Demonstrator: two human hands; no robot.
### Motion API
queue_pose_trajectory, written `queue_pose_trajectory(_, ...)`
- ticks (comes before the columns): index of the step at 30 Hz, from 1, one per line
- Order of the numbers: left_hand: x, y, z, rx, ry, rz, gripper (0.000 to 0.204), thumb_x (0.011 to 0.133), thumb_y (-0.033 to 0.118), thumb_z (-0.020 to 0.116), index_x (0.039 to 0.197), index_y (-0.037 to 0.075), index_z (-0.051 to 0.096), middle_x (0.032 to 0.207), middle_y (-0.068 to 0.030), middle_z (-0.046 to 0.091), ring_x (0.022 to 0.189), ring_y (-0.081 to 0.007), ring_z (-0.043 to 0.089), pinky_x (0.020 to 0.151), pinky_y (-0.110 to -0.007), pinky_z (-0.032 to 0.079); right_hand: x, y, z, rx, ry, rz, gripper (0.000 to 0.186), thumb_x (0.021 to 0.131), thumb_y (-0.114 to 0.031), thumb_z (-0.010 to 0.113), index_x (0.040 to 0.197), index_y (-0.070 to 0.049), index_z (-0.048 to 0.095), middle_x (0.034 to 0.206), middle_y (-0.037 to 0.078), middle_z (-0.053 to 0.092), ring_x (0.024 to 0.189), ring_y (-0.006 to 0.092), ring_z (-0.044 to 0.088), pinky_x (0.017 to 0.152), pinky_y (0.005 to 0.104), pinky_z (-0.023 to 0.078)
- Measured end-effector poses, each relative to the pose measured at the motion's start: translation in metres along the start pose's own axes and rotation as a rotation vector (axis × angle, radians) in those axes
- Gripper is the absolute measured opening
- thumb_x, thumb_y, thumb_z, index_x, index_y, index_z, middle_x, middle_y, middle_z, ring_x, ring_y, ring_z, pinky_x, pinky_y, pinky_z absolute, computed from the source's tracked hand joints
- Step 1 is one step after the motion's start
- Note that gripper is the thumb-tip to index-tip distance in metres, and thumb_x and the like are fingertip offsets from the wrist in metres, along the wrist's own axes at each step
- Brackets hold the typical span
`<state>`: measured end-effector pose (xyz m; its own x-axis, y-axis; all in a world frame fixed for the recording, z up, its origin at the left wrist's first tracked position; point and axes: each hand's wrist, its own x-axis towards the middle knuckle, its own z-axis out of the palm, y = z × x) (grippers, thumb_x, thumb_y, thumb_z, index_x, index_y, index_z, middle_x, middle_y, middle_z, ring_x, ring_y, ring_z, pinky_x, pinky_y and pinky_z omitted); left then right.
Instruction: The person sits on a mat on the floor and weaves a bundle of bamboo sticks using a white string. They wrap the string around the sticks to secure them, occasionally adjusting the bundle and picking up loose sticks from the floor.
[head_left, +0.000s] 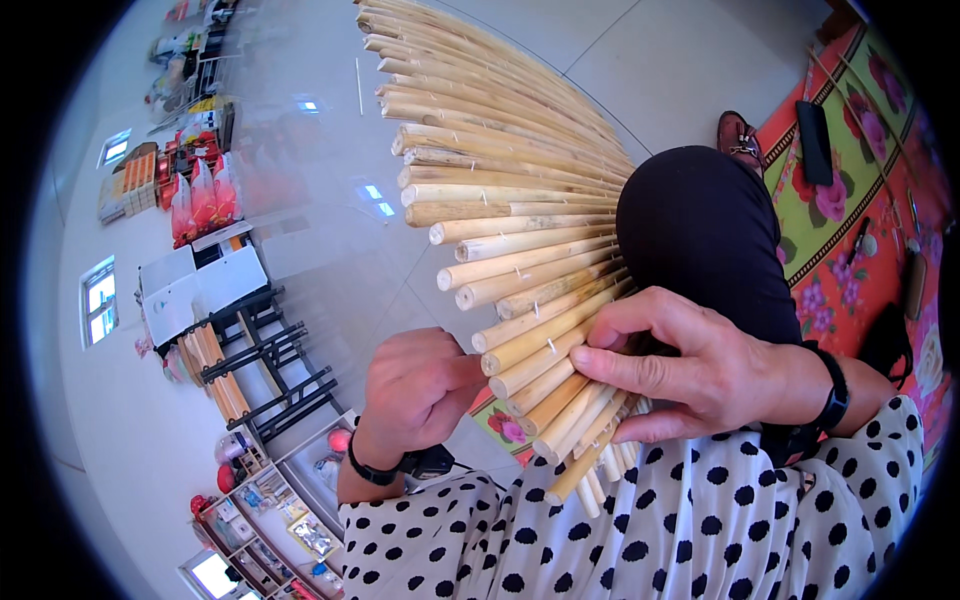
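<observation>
A long mat of pale round reeds [525, 250], threaded with short white ties, fans across my lap against my dark-clad knee [690, 230]. My right hand [660, 365] grips the mat near its lower end, thumb pressing on the reeds. My left hand [420, 385] is closed beside the reed ends, its forefinger reaching behind them; whatever its fingertips hold is hidden. The lowest reeds bunch together over my polka-dot clothing [710, 530].
A floral mat [840, 240] with a black oblong item [814, 140] and thin sticks lies at right. Stacked folding tables [260, 370], shelving [270, 500] and piled goods [200, 190] line the left side of the tiled floor [650, 70].
</observation>
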<state>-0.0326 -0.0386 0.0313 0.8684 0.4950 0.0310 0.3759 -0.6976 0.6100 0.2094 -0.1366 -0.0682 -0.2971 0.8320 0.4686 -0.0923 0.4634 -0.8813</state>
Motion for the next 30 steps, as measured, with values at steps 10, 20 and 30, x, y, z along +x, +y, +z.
queue_pose_trajectory(10,-0.001,0.009,0.004,0.01,0.06,0.038,0.025,0.059,-0.01,0.063,0.08,0.003,0.058,0.055,-0.0061,0.047,0.045,-0.0236,0.045,0.042,-0.033,0.033,0.002,0.0,0.001,0.135,0.007,-0.021,0.062,0.074,-0.012,0.077,0.13,0.001,0.053,0.113,0.015,0.045,0.087,0.023,0.058,0.077,0.0315,0.053)
queue_pose_trajectory(20,0.005,-0.006,0.011,-0.026,0.066,0.108,0.027,0.057,-0.012,0.06,0.08,0.003,0.055,0.056,-0.0062,0.044,0.045,-0.024,0.043,0.042,-0.034,0.032,0.002,0.003,0.001,0.13,0.023,0.014,0.064,0.072,-0.011,0.079,0.13,-0.001,0.053,0.112,0.014,0.046,0.087,0.0235,0.058,0.077,0.0327,0.053)
queue_pose_trajectory(30,0.011,-0.003,0.015,-0.017,0.057,0.141,0.024,0.058,-0.008,0.065,0.079,0.001,0.06,0.067,-0.0098,0.058,0.047,-0.0248,0.049,0.043,-0.033,0.039,0.002,0.005,0.005,0.14,0.042,-0.006,0.064,0.072,-0.009,0.079,0.129,-0.002,0.053,0.11,0.013,0.047,0.087,0.0247,0.057,0.075,0.0331,0.052)
